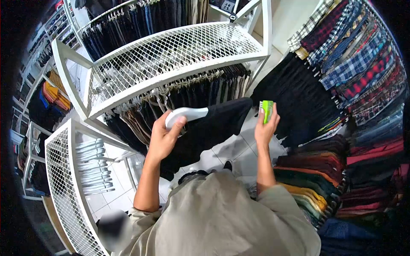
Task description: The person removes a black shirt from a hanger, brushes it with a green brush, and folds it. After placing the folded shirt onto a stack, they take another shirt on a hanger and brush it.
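Note:
My left hand point(164, 138) is closed round a white hanger point(190, 113) near the middle of the view. A black garment point(205, 134) hangs from this hanger, its far end stretching right toward my other hand. My right hand point(267, 123) grips a bright green brush-like tool point(267, 110), held upright with its pale bristles facing left. The tool is apart from the black cloth, a short way to its right. The hanger's hook is hidden by my left hand.
Ahead stands a white mesh-topped rack point(171, 47) with trousers hanging below. Another mesh rack point(57, 158) at left holds white hangers point(92, 166). Plaid shirts point(358, 64) and folded clothes point(311, 170) fill the right side. White tiled floor point(235, 151) shows below the garment.

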Demonstrator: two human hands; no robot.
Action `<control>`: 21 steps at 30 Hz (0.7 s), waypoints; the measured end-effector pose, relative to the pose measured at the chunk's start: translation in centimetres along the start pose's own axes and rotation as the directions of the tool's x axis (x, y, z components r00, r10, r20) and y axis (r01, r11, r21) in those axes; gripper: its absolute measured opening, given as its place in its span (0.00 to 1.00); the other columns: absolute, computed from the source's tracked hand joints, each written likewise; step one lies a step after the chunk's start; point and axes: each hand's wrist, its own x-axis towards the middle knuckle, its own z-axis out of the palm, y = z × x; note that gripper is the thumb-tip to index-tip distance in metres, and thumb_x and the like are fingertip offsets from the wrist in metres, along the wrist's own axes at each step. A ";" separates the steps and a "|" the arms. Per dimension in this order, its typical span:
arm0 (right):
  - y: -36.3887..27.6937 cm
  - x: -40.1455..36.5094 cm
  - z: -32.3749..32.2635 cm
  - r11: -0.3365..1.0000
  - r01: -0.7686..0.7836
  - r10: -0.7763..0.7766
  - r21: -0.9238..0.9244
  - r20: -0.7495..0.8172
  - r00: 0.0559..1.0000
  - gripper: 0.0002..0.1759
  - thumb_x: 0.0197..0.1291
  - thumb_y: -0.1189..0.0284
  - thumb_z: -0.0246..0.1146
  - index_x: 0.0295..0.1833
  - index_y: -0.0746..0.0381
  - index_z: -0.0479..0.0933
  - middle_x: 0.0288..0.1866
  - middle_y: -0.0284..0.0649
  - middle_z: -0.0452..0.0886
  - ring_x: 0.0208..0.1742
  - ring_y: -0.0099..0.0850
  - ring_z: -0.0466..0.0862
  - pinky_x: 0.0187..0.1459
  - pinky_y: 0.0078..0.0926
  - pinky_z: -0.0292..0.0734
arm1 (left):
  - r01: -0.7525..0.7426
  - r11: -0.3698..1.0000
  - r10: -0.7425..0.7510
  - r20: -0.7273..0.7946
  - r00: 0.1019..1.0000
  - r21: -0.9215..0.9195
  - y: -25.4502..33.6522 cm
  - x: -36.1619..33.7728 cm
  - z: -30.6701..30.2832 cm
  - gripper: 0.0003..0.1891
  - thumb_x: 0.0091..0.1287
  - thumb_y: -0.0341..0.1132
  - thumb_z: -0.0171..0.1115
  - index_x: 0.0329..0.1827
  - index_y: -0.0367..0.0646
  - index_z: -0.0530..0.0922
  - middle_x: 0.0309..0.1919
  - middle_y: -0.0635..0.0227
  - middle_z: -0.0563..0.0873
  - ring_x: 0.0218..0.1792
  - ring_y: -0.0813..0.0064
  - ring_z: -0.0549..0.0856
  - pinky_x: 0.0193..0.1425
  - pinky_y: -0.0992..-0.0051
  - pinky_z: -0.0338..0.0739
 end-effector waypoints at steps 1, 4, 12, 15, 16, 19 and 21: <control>-1.1 0.2 -0.7 0.996 0.050 -0.049 0.077 -0.006 0.999 0.37 0.72 0.61 0.66 0.80 0.62 0.63 0.61 0.55 0.73 0.61 0.51 0.78 0.60 0.45 0.74 | -0.029 0.999 0.028 -0.019 0.999 -0.024 0.1 -0.1 0.4 0.15 0.73 0.42 0.72 0.46 0.36 0.84 0.26 0.77 0.80 0.28 0.88 0.74 0.31 0.80 0.69; -8.7 -0.2 -3.3 0.946 0.225 -0.252 0.231 0.095 0.963 0.40 0.70 0.60 0.68 0.81 0.61 0.63 0.61 0.55 0.73 0.61 0.50 0.77 0.60 0.45 0.75 | -0.027 0.995 0.022 0.053 0.998 0.098 1.2 -0.3 1.1 0.13 0.70 0.36 0.75 0.48 0.35 0.85 0.31 0.77 0.85 0.32 0.87 0.77 0.36 0.81 0.72; 0.2 1.5 0.0 0.996 -0.027 0.041 -0.085 0.169 0.985 0.34 0.72 0.59 0.66 0.78 0.60 0.68 0.61 0.55 0.76 0.61 0.51 0.78 0.61 0.45 0.76 | -0.201 0.943 0.199 0.035 0.979 0.267 0.6 -1.3 0.5 0.14 0.63 0.26 0.71 0.51 0.43 0.90 0.41 0.59 0.93 0.41 0.64 0.93 0.47 0.71 0.84; -1.7 2.3 -2.0 0.998 -0.064 0.064 -0.009 0.121 0.991 0.33 0.70 0.62 0.68 0.77 0.60 0.70 0.60 0.53 0.78 0.59 0.48 0.81 0.60 0.43 0.78 | -0.378 0.825 0.360 0.125 0.925 0.421 0.6 -1.3 -0.1 0.26 0.54 0.23 0.67 0.59 0.50 0.88 0.35 0.62 0.89 0.32 0.61 0.89 0.38 0.69 0.82; -4.4 2.2 -3.2 0.992 -0.004 -0.020 0.127 0.183 0.983 0.33 0.69 0.63 0.70 0.76 0.60 0.72 0.59 0.51 0.80 0.58 0.46 0.82 0.60 0.42 0.79 | -0.385 0.796 0.350 0.164 0.922 0.467 0.8 -1.5 -0.1 0.29 0.51 0.24 0.67 0.61 0.52 0.87 0.31 0.64 0.87 0.28 0.62 0.86 0.35 0.69 0.81; -10.9 1.4 -5.0 0.906 0.187 -0.305 0.380 0.279 0.910 0.31 0.63 0.68 0.75 0.72 0.58 0.78 0.58 0.49 0.82 0.57 0.44 0.85 0.58 0.39 0.80 | -0.477 0.685 0.388 0.278 0.879 0.551 1.4 -1.3 0.3 0.34 0.48 0.25 0.65 0.64 0.56 0.86 0.25 0.65 0.79 0.25 0.63 0.82 0.31 0.66 0.78; -12.4 1.0 -4.9 0.859 0.313 -0.451 0.405 0.309 0.838 0.33 0.61 0.67 0.76 0.72 0.56 0.78 0.58 0.49 0.82 0.57 0.45 0.84 0.57 0.39 0.81 | -0.555 0.576 0.423 0.363 0.830 0.600 1.6 -1.2 0.5 0.37 0.47 0.27 0.66 0.67 0.58 0.84 0.25 0.68 0.77 0.25 0.65 0.81 0.29 0.66 0.77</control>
